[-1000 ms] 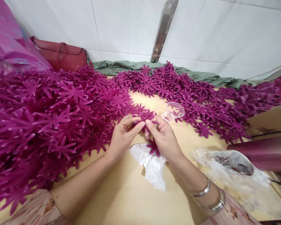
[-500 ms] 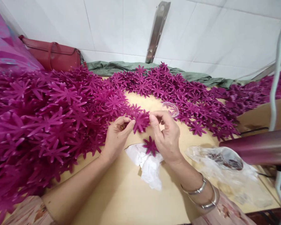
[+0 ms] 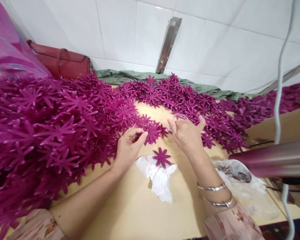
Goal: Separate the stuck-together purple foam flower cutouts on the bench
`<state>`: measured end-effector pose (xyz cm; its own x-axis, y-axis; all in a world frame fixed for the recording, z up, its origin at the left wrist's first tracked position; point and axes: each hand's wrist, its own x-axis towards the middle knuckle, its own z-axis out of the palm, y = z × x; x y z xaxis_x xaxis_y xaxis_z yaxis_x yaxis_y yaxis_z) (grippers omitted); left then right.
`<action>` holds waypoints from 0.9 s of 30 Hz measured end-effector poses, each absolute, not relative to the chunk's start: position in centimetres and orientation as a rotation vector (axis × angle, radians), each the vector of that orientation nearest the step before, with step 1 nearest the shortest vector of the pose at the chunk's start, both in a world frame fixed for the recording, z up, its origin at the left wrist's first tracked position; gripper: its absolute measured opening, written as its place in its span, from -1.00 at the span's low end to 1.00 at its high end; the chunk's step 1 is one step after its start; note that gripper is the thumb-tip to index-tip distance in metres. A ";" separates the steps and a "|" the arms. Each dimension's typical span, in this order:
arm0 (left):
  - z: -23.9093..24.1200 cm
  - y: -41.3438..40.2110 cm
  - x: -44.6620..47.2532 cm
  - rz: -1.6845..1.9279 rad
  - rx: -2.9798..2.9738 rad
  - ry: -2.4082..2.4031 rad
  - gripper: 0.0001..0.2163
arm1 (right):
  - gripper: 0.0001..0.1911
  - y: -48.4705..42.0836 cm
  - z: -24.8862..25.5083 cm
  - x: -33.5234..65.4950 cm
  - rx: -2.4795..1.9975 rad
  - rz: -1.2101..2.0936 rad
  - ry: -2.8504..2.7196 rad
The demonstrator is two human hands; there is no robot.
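Note:
My left hand (image 3: 132, 146) pinches the edge of a purple flower-shaped cutout (image 3: 152, 132) between thumb and forefinger. Just right of that piece lies a darker purple cutout (image 3: 163, 131). My right hand (image 3: 186, 133) reaches down over a clear round plastic dish (image 3: 180, 116), hiding most of it. Its thumb and forefinger are drawn together at the dish's near side, while the little finger sticks out to the right. What those fingertips hold, if anything, is hidden. Between my wrists, another flower cutout (image 3: 162, 157) rests on a crumpled white tissue (image 3: 161, 183).
A large heap of purple flower cutouts (image 3: 72, 103) covers the left side, and more cutouts (image 3: 190, 100) run along the back. A red handbag (image 3: 61, 61) stands against the tiled wall. At right are a clear plastic bag (image 3: 250, 196), a metallic cylinder (image 3: 270, 160) and a hanging white cable (image 3: 278, 90).
My right hand has let go of the flower cutout and moved up and right to the clear dish. My left hand still pinches the cutout, which now sits lower and flatter.

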<state>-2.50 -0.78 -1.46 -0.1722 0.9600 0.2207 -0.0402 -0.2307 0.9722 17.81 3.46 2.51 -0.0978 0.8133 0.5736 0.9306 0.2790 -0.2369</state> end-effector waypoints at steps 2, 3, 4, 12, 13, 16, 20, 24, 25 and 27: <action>-1.5 -0.7 -2.5 1.524 1.238 1.156 -0.88 | -0.43 3.8 2.9 18.0 -1.595 -0.253 -2.031; -1.5 -0.7 -2.6 1.526 1.232 1.151 -0.87 | -0.44 3.9 3.1 18.1 -1.622 -0.252 -2.090; -1.5 -0.7 -2.6 1.530 1.224 1.149 -0.87 | -0.45 4.1 3.2 18.2 -1.658 -0.246 -2.140; -1.3 -0.6 -2.6 1.525 1.123 1.187 -0.83 | -0.64 3.3 5.1 17.7 -1.658 -0.322 -2.036; -1.3 -0.6 -2.6 1.522 1.112 1.190 -0.83 | -0.68 2.7 5.3 17.3 -1.558 -0.377 -1.988; -1.1 -0.5 -2.7 1.501 1.088 1.183 -0.79 | -0.80 0.7 5.4 15.4 -1.170 -0.388 -1.966; -1.0 -0.3 -2.9 1.500 1.076 1.091 -0.77 | -0.76 -0.6 4.0 13.3 -0.791 -0.224 -2.272; -1.0 -0.2 -2.9 1.504 1.057 1.088 -0.77 | -0.77 -0.6 3.0 13.3 -0.798 -0.149 -2.176; -1.0 -0.3 -2.9 1.501 1.055 1.095 -0.77 | -0.77 -0.5 2.9 13.4 -0.820 -0.117 -2.088; -1.0 -0.3 -2.9 1.499 1.055 1.093 -0.77 | -0.76 -0.5 2.6 13.4 -0.907 -0.020 -1.920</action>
<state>-2.86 -0.34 -0.99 -0.1590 0.9822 0.0995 -0.2052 -0.1315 0.9698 13.41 -0.45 2.57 -0.2465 0.5811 0.7756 0.5971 0.7214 -0.3507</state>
